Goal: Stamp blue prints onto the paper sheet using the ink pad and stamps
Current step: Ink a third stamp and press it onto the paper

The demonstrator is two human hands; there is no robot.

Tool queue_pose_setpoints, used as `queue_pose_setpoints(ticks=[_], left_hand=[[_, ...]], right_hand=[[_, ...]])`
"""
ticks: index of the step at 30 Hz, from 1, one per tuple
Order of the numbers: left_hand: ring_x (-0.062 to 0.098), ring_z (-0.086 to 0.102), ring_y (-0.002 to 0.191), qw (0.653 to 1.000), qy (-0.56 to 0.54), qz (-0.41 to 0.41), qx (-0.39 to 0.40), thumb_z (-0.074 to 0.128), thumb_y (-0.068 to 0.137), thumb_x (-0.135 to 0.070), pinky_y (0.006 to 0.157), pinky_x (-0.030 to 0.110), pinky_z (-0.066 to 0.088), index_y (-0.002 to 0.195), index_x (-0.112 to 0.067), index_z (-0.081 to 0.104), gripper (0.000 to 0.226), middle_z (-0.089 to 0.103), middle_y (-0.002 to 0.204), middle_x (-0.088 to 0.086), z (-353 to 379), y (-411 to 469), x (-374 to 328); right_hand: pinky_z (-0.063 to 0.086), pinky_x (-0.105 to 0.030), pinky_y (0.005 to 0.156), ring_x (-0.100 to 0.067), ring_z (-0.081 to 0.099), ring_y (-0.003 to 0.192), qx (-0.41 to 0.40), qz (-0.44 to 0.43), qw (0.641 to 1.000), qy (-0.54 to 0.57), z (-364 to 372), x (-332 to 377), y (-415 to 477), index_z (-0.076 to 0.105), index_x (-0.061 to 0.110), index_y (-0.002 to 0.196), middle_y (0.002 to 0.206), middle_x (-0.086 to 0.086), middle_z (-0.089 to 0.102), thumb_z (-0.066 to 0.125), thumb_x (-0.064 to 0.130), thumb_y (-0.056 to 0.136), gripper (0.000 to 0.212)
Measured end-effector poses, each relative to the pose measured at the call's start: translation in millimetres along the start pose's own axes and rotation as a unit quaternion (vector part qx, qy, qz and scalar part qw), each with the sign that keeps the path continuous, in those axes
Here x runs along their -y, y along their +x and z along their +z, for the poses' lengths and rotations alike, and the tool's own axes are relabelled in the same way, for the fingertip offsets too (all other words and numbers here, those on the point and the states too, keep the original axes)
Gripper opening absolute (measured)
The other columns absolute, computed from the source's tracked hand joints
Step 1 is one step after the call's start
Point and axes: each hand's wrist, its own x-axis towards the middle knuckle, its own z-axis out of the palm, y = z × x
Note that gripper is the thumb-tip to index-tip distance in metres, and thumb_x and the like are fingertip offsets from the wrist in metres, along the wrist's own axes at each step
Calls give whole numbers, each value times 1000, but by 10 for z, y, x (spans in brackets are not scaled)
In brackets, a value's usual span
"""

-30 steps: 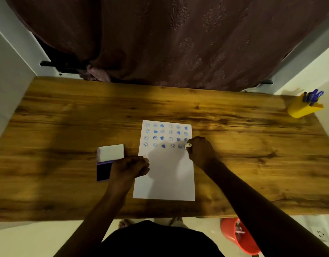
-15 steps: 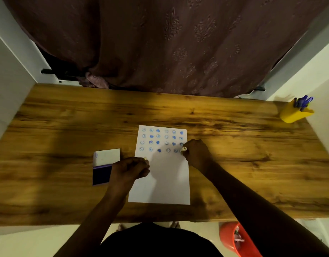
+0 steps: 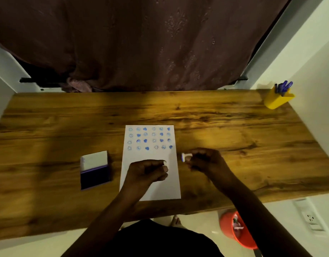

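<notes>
A smeared or faint print is my risk here: the stamp (image 3: 186, 157) in my right grip (image 3: 204, 162) lies sideways beside the paper sheet (image 3: 156, 190), inked face toward it, and may need re-inking. That grip pinches its handle. My left grip (image 3: 147, 172) is curled over the sheet, apparently around a second stamp. The open ink pad (image 3: 94, 176) sits on the desk (image 3: 48, 127), left of it.

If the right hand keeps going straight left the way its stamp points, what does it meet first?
Probably the right edge of the paper, then the left hand resting on it. The right hand and its stamp look raised, so height is unclear.
</notes>
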Motion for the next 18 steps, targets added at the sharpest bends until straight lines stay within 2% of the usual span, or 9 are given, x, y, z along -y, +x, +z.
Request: queue_pose_setpoints(ticks=[4, 6, 9, 11, 15, 16, 18], left_hand=[[33, 79, 95, 996, 46, 10, 74, 85, 80, -20, 84, 40, 65, 99, -31, 83, 21, 82, 100, 5, 248, 14, 12], [31, 79, 94, 994, 59, 19, 96, 83, 76, -30, 86, 45, 65, 99, -35, 83, 24, 82, 99, 3, 334, 26, 31], [29, 79, 95, 990, 76, 21, 116, 83, 76, -35, 89, 52, 64, 105, -35, 82, 29, 82, 101, 2, 407, 67, 76], [28, 79, 98, 987, 97, 21, 128, 83, 78, -38, 90, 54, 63, 109, -36, 80, 31, 82, 104, 0, 432, 90, 94], [24, 78, 105, 979, 133, 41, 151, 82, 80, -41, 92, 49, 63, 114, -41, 78, 35, 81, 111, -4, 533, 108, 89], [22, 77, 106, 978, 137, 45, 151, 82, 80, -39, 93, 47, 63, 113, -39, 78, 33, 81, 111, -4, 550, 110, 91], [20, 77, 106, 978, 139, 48, 148, 82, 83, -32, 93, 44, 63, 111, -32, 81, 29, 82, 109, -2, 592, 120, 106]], right_hand=[[56, -24, 70, -16, 72, 74, 29, -11, 999, -30, -12, -159, -235, 79, 15, 104, 78, 0, 76, 78, 9, 86, 19], [54, -25, 68, -17, 69, 70, 27, -13, 999, -33, -44, -178, -300, 78, 16, 104, 72, 1, 72, 78, 11, 87, 18], [55, -27, 66, -20, 69, 68, 17, -21, 998, -48, -136, -197, -367, 78, 19, 106, 71, -1, 71, 78, 15, 88, 19], [57, -32, 69, -22, 71, 73, 18, -28, 999, -40, -185, -199, -394, 78, 21, 108, 76, -2, 73, 78, 17, 88, 21], [61, -39, 86, -25, 75, 99, 30, -44, 999, -9, -296, -214, -434, 76, 15, 115, 106, -6, 79, 76, 12, 90, 25], [61, -41, 87, -26, 75, 100, 33, -42, 999, 3, -316, -219, -444, 76, 14, 116, 107, -7, 79, 76, 12, 90, 26], [60, -35, 81, -24, 75, 93, 35, -35, 999, 12, -356, -230, -466, 76, 15, 116, 100, -6, 79, 76, 14, 90, 26]])
